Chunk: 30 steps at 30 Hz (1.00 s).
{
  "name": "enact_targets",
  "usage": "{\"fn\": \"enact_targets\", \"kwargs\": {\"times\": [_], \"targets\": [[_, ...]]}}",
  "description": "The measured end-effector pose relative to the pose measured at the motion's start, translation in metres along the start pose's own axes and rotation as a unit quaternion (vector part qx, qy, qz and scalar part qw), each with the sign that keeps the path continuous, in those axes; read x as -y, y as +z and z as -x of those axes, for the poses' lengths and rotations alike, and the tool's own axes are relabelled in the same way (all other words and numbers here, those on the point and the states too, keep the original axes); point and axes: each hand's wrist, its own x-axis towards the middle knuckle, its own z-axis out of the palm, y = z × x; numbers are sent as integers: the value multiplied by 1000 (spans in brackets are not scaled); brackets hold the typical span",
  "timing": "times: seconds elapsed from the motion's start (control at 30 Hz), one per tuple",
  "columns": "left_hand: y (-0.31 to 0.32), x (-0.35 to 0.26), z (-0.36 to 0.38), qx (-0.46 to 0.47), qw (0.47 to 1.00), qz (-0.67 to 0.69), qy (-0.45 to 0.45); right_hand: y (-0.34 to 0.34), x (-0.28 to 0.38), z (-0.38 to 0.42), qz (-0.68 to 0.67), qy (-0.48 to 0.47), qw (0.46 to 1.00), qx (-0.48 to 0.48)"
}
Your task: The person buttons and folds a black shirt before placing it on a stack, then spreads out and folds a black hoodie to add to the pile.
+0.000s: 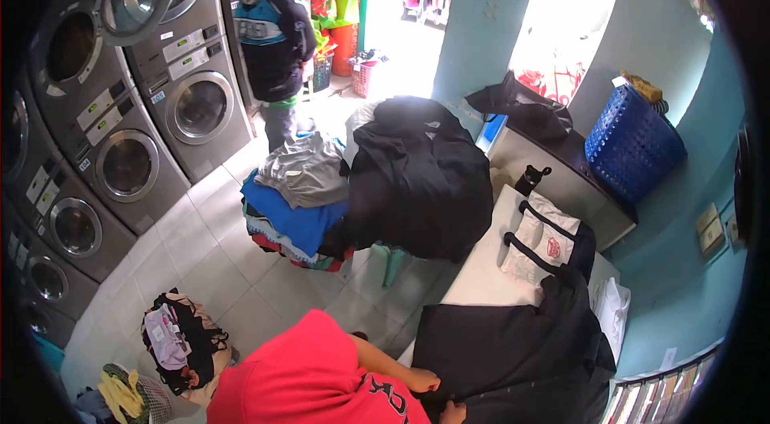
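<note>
My left hand point(423, 380) is closed at the left edge of a black garment point(505, 352) spread over the white table point(489, 271). Lower down, my right hand point(453, 413) is closed at the same garment's near edge, partly cut off by the frame bottom. Which part of the cloth each hand pinches is too small to tell. Beyond the garment lies a white tote bag point(533, 243) with black handles. A large black jacket point(425, 171) covers a pile beside a stack of folded clothes point(301, 203).
Washing machines point(200, 107) line the left wall. A person point(273, 39) stands near them. Laundry baskets point(152, 400) and a clothes pile point(184, 344) sit on the floor. A blue basket point(634, 139) and a black bag point(529, 107) rest on the dark counter.
</note>
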Motion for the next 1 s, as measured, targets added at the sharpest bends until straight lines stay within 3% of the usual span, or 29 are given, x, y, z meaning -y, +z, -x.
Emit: {"fn": "enact_targets", "kwargs": {"times": [0.07,0.13,0.17,0.2,0.23,0.27,0.3,0.33,0.37,0.4,0.43,0.73,0.8,0.97,1.0], "targets": [[-9,-9,-1,-5,1000,-14,-2,15,-20,-14,-122,181,974,60],[8,-4,-7,-62,998,3,-11,15,-13,-8,-166,110,980,-15],[-4,-19,-6,-57,998,15,-9,25,-35,-15,2,-19,999,-33],[-11,-24,-9,-22,999,14,-31,2,4,-5,-9,110,992,53],[-14,-30,-8,-104,994,11,24,9,-6,-7,-60,164,983,63],[-44,-55,-12,90,994,-24,-63,23,-23,-4,-38,52,997,-34],[-32,-40,-20,38,999,-20,-14,23,-17,-3,-124,139,982,-21],[-31,-44,-19,-41,999,5,-19,9,-15,3,-86,-11,996,34],[-39,-51,-22,-41,999,-13,5,-8,9,10,-195,138,970,53],[-27,-36,-31,-48,998,-19,-34,-11,14,15,-280,220,932,71],[-28,-32,-36,-47,999,3,-3,-7,9,14,-377,281,880,64],[-12,-31,-56,36,997,12,-61,-21,8,24,-509,364,778,67],[-8,-34,-58,26,998,-62,-13,-22,9,26,-510,364,777,62],[-1,-51,-58,1,992,-123,-17,-20,4,24,-506,356,784,54],[1,-53,-57,-6,989,-144,-32,-21,6,23,-462,340,817,54]]}}
